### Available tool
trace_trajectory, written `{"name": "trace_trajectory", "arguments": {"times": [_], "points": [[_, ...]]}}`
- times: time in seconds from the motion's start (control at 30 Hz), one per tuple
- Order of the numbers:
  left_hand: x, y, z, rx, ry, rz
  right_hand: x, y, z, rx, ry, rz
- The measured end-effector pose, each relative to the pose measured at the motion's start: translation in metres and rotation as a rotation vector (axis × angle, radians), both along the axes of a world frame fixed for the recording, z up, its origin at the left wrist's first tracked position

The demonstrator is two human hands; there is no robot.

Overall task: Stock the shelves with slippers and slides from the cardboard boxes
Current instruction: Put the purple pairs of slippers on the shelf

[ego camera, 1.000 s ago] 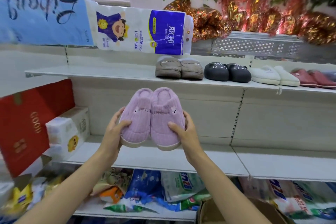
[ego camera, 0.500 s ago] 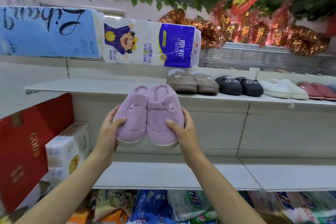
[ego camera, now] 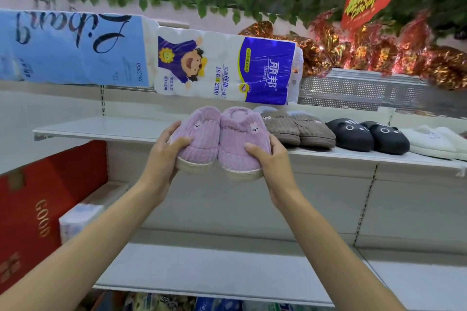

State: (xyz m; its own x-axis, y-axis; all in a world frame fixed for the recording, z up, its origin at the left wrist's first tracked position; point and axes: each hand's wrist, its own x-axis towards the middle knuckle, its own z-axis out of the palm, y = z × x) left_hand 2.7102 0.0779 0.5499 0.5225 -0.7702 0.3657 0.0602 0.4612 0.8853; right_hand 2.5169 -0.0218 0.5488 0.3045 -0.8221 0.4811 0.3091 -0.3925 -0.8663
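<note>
I hold a pair of fluffy purple slippers [ego camera: 222, 141] side by side, toes toward me, at the front edge of the upper white shelf [ego camera: 106, 129]. My left hand [ego camera: 164, 159] grips the left slipper from its outer side, thumb on top. My right hand [ego camera: 267, 161] grips the right slipper the same way. The slippers sit just left of a brown pair [ego camera: 298, 129] on that shelf. The cardboard boxes are out of view.
Black slippers [ego camera: 366, 136] and white slippers [ego camera: 437, 141] line the shelf to the right. Toilet paper packs [ego camera: 227, 65] hang above it. A red box [ego camera: 43, 199] and tissue pack [ego camera: 75, 219] stand at the left. A lower white shelf [ego camera: 214, 270] lies beneath my arms.
Both hands have lifted the purple pair from below shelf height up to the upper shelf's front edge, beside the brown slippers. The camera has tilted upward.
</note>
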Motion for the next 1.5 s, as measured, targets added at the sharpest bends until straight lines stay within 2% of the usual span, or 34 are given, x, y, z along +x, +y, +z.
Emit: {"name": "trace_trajectory", "arguments": {"times": [0.2,0.3,0.47,0.7,0.87,0.97,1.1,1.2,1.27,1.37,1.5], "points": [[0.026,-0.041,0.015,0.094,-0.124,0.124,0.024,-0.039,0.013,0.001,0.064,-0.056],[0.043,-0.059,0.021,0.157,-0.207,0.115,0.037,-0.051,0.019,0.015,0.119,-0.091],[0.065,-0.084,0.034,0.215,-0.474,0.158,0.054,-0.055,0.039,0.017,0.278,-0.073],[0.088,-0.109,0.036,0.516,-0.827,0.305,0.078,-0.078,0.049,-0.060,0.458,-0.195],[0.102,-0.127,0.036,0.554,-0.904,0.393,0.099,-0.101,0.041,-0.108,0.608,-0.249],[0.108,-0.136,0.037,0.553,-0.944,0.398,0.108,-0.109,0.044,-0.173,0.707,-0.312],[0.110,-0.143,0.040,0.565,-0.958,0.370,0.115,-0.122,0.044,-0.162,0.778,-0.394],[0.112,-0.142,0.038,0.535,-0.944,0.368,0.115,-0.123,0.041,-0.184,0.792,-0.432],[0.112,-0.137,0.036,0.448,-0.931,0.405,0.113,-0.119,0.039,-0.250,0.768,-0.467],[0.104,-0.126,0.031,0.184,-0.942,0.442,0.101,-0.100,0.035,-0.368,0.695,-0.453],[0.078,-0.106,0.018,-0.163,-0.930,0.307,0.070,-0.067,0.025,-0.606,0.638,-0.435]]}}
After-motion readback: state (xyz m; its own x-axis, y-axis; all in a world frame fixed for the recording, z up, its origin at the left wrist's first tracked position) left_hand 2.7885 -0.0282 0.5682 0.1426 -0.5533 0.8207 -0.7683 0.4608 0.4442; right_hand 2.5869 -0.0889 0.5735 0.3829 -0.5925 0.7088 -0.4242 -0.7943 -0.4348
